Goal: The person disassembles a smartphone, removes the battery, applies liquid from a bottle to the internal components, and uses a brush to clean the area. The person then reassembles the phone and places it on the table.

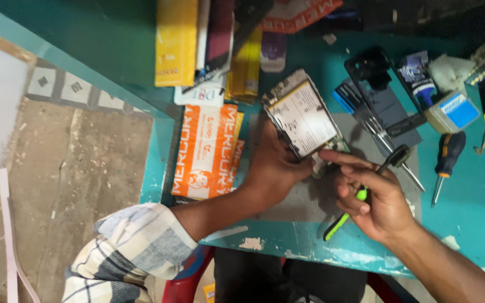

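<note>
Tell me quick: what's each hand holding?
Left hand: closed on the opened phone.
Right hand: closed on a green-handled screwdriver, forefinger on the phone.

Orange packets [206, 151] at 9 o'clock; orange-handled screwdriver [446, 161], tweezers [385, 147], blue-labelled bottle [453, 112] at 3; yellow box [175, 42] at 11.

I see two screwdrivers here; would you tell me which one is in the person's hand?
The green-handled screwdriver, gripped in the right hand. The black-and-orange screwdriver lies untouched on the teal table.

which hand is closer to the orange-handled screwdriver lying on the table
Right. The right hand, holding a green-handled tool, sits just left of the orange-handled screwdriver; the left hand grips the opened phone farther away.
</note>
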